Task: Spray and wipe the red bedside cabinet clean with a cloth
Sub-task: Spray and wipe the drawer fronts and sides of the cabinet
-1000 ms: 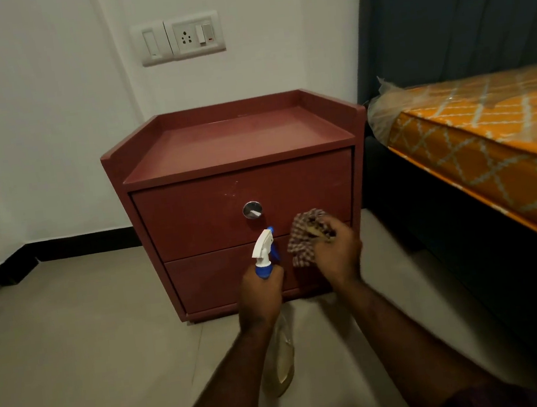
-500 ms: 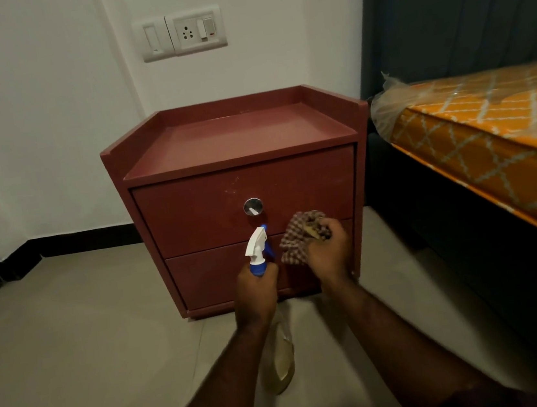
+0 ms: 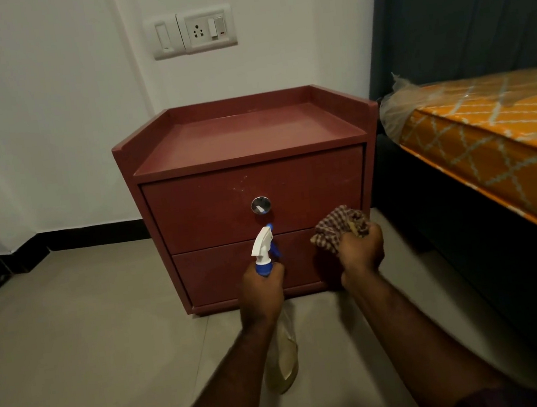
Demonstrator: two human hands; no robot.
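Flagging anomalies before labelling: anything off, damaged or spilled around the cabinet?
Only small things. Pale specks mark the upper drawer front above the round knob of the red cabinet. The mattress is in plastic wrap, bunched at the corner beside the cabinet. Nothing spilled, both drawers shut.

1. The red cabinet (image 3: pixel 251 185) looks like painted or laminated board: smooth and matt, with pale scuffs and specks on the upper drawer front.
2. Its round knob (image 3: pixel 260 205) is bright, polished metal.
3. The spray bottle (image 3: pixel 263 248) has a smooth white and blue plastic head; its body is thin clear plastic with a faint gloss.
4. The cloth (image 3: pixel 337 225) is woven checked fabric, soft, crumpled and matt.
5. The floor (image 3: pixel 73 328) is smooth tile with a dull sheen.
6. The wall (image 3: pixel 27 97) is matt paint; the switch plate (image 3: pixel 193 31) is smooth, glossy plastic.
7. The mattress (image 3: pixel 486 115) is patterned fabric under crinkled, glinting clear plastic wrap.
8. The curtain (image 3: pixel 473 9) is dark matt cloth.
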